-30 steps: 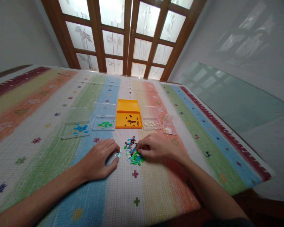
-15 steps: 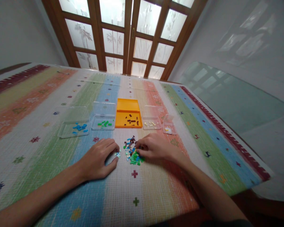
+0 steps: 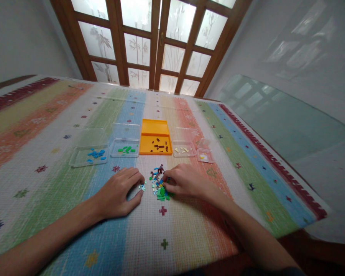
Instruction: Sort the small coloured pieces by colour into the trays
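We had the work partly done, as far as we could judge from how the pieces lay. Five open boxes stood in a row across the tablecloth, each with some pieces in it: blue pieces in the clear box at the far left, green pieces in the next clear box, dark brown pieces in the orange box in the middle, cream pieces in the clear box to its right, and a few yellow and white pieces in the small box at the end. What was left lay on the cloth in front of the orange box: a mixed pile of brown, blue, green and pale pieces, between our two hands, with a little cluster of pale pieces set apart to its left. Our left hand rested beside that cluster, thumb and forefinger curved with a gap between them, gripping nothing that we could see. Our right hand had its fingertips at the pile's right edge, covering part of it; we could not tell whether they pinched a piece. Clearly, a good many pieces lay outside the boxes.
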